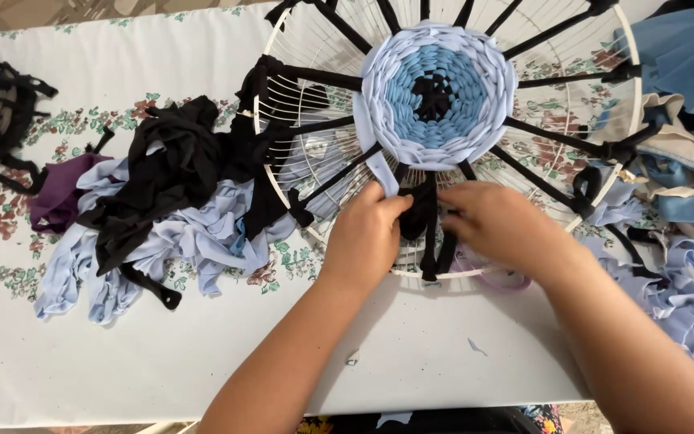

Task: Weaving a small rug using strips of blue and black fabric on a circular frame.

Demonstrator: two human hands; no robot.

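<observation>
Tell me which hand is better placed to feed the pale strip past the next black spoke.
Probably left: the left hand already pinches the pale strip; the right hand grips the black spoke.

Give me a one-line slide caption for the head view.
Both hands, left hand and right hand, work a black strip into the round woven mat.

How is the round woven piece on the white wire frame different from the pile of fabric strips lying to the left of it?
The round woven piece is tidy: strips packed in rings, black centre, blue, then pale lavender. The pile of fabric strips is loose and tangled. The woven piece sits on black spokes across the white wire frame; the pile lies on the flowered tablecloth. The left hand and right hand work by the woven piece, not the pile. Both share black and pale lavender cloth.
</observation>
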